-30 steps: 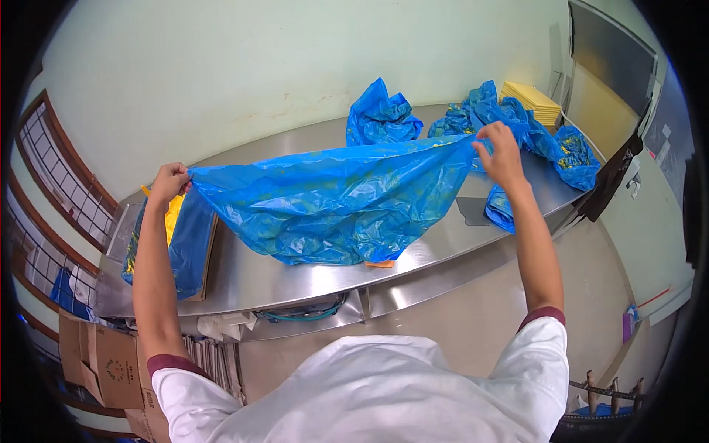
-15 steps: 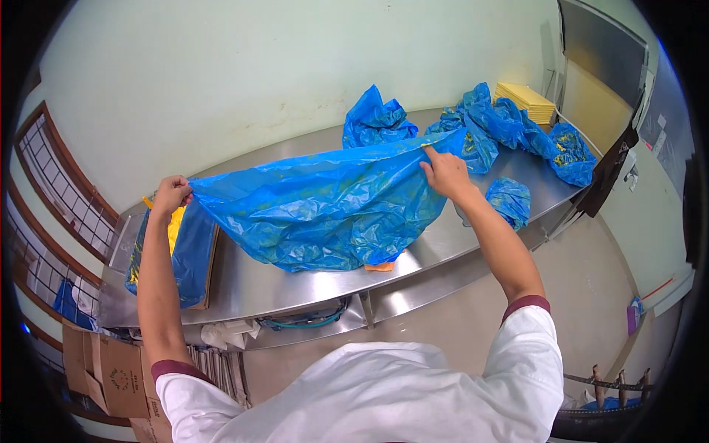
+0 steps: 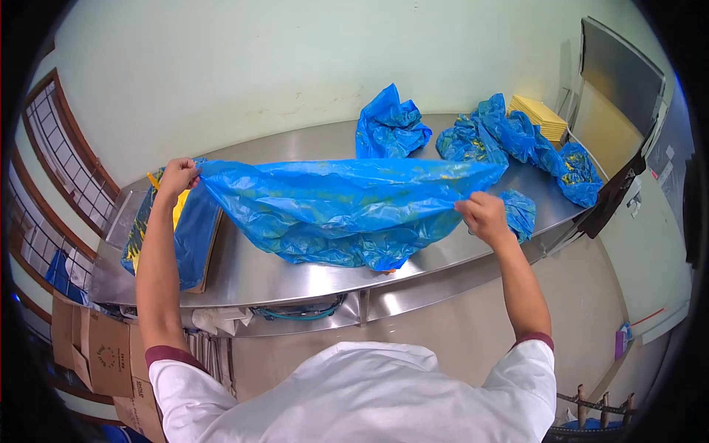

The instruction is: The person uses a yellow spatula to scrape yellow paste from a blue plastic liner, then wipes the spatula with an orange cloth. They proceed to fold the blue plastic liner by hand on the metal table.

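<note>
A large blue plastic bag (image 3: pixel 332 214), creased and smeared with yellow, is stretched between my hands above the steel table (image 3: pixel 251 280). My left hand (image 3: pixel 179 177) pinches its upper left corner. Lower on the right side, my right hand (image 3: pixel 485 215) is closed on the bag's edge, while the upper right corner sticks out beyond it. Below the bag's bottom edge a small bit of something orange (image 3: pixel 388 272) shows; the rest of it is hidden. Under my left forearm stands a box lined with blue plastic (image 3: pixel 196 240), with something yellow inside.
Crumpled blue bags (image 3: pixel 391 125) lie along the back, with more yellow-stained blue plastic (image 3: pixel 580 177) at the right end. A yellow stack (image 3: pixel 538 117) sits by the wall. Cardboard boxes (image 3: pixel 107 351) stand at lower left. A dark panel (image 3: pixel 624 63) leans at the right.
My right hand has moved from the bag's top edge down and to the right, pulling the side outward. The bag hangs wider, and less of the orange thing shows. The view has shifted slightly.
</note>
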Available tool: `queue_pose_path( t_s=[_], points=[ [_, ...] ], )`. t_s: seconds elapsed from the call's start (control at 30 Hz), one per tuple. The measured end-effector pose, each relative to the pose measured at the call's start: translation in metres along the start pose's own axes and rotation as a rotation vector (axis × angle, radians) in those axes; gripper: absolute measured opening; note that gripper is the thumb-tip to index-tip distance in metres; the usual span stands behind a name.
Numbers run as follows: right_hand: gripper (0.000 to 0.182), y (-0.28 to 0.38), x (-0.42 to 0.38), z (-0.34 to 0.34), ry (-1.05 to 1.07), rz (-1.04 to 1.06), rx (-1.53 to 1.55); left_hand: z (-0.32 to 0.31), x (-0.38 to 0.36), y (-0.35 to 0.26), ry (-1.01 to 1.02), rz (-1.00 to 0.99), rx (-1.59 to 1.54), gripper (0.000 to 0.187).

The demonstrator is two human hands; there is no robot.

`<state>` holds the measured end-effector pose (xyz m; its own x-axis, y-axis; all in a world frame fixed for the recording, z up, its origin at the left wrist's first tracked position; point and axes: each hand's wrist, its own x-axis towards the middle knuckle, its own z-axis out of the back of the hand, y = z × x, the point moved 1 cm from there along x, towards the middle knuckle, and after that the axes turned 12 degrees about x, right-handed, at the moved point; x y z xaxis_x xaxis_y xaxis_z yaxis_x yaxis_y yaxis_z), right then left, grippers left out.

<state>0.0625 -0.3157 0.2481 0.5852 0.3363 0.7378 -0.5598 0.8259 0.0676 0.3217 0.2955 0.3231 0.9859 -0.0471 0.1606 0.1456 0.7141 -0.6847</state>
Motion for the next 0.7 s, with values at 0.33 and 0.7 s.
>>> queue_pose_path(
  t_s=[0.33,0.7],
  points=[
    [0.022,0.035,-0.023,0.008,-0.128,0.091,-0.096,-0.004,0.008,-0.001,0.077,0.032,0.032,0.012],
    [0.021,0.057,-0.015,0.005,-0.149,0.096,-0.042,-0.132,-0.215,-0.156,-0.19,-1.063,0.595,0.061]
  ],
)
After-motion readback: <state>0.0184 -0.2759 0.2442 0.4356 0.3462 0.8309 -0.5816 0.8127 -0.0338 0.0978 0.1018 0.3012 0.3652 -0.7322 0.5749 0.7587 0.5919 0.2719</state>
